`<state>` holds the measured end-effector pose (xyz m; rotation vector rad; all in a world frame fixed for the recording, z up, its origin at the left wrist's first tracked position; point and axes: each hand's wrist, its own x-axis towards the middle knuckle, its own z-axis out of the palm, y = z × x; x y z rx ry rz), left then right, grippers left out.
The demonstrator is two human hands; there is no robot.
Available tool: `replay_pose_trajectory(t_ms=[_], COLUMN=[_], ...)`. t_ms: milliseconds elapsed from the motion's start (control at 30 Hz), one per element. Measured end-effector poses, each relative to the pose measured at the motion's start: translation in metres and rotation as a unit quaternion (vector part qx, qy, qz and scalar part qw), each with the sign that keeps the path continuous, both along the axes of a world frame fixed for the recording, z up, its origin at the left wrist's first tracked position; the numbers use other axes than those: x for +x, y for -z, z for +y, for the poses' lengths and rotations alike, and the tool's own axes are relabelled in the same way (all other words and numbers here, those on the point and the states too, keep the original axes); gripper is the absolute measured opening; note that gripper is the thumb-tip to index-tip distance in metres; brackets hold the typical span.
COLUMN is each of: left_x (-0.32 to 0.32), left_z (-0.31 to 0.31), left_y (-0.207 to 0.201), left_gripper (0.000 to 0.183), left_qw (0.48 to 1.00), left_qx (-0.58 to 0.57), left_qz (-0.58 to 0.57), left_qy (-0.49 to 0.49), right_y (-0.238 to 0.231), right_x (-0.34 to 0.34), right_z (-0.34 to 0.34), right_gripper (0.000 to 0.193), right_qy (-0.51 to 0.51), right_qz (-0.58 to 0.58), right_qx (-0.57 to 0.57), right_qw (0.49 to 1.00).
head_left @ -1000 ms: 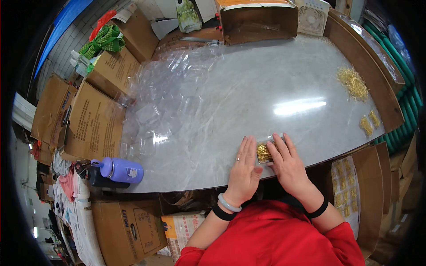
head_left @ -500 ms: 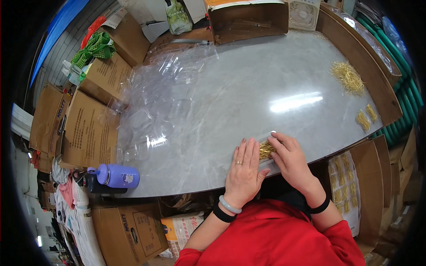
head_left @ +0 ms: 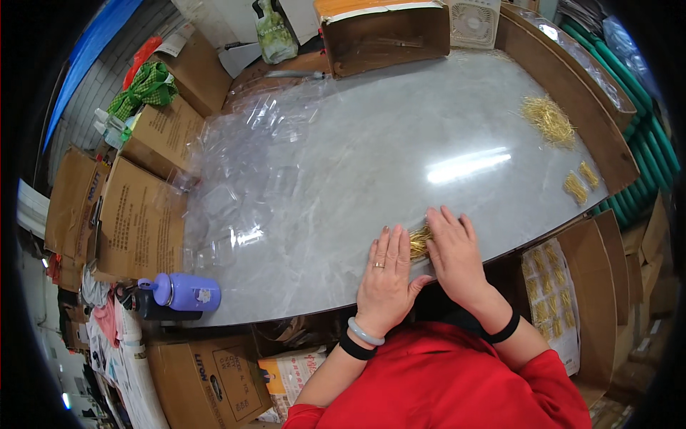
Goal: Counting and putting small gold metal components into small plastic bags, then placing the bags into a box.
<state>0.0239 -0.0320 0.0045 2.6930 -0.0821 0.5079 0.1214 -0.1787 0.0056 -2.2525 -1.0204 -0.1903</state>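
A bundle of thin gold-coloured strands [head_left: 419, 244], like twist ties or wire, lies near the front edge of the grey table. Part of it is covered by my hands, and clear plastic around it is hard to make out. My left hand [head_left: 389, 270] rests along its left side with fingers stretched out flat and the thumb apart. On the other side, my right hand [head_left: 455, 250] lies palm down with extended fingers, touching the bundle's right part. Neither hand is wrapped around anything.
Clear plastic cases [head_left: 250, 154] spread over the table's left side. A gold pile [head_left: 548, 121] and two small gold bundles [head_left: 575, 187] lie at right. A purple bottle [head_left: 187, 292] stands front left. Below right, an open carton [head_left: 589, 286] holds sheeted gold bundles.
My right hand has flattened and shifted left over the bundle, its fingers straighter than before. My left hand stays beside it. The whole view has shifted slightly.
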Motion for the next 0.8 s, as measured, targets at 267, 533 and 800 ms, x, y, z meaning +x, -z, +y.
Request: replay_pose_trajectory(t_ms=[267,533,800], left_x=[0.0,-0.005,-0.004], left_z=[0.0,0.004,-0.003], left_y=[-0.003,0.005,0.002], left_gripper=[0.083,0.093,0.092], left_qw=[1.0,0.999,0.999], left_qx=[0.013,-0.033,-0.036], left_qz=[0.012,0.011,0.026], left_qy=[0.006,-0.004,-0.001], right_y=[-0.011,-0.011,0.012], right_x=[0.019,0.03,0.096], right_z=[-0.004,-0.024,-0.19], right_gripper=[0.04,0.036,0.04], right_qy=[0.086,0.145,0.421], right_qz=[0.036,0.055,0.084], right_qx=[0.103,0.093,0.209], right_qw=[0.99,0.984,0.879])
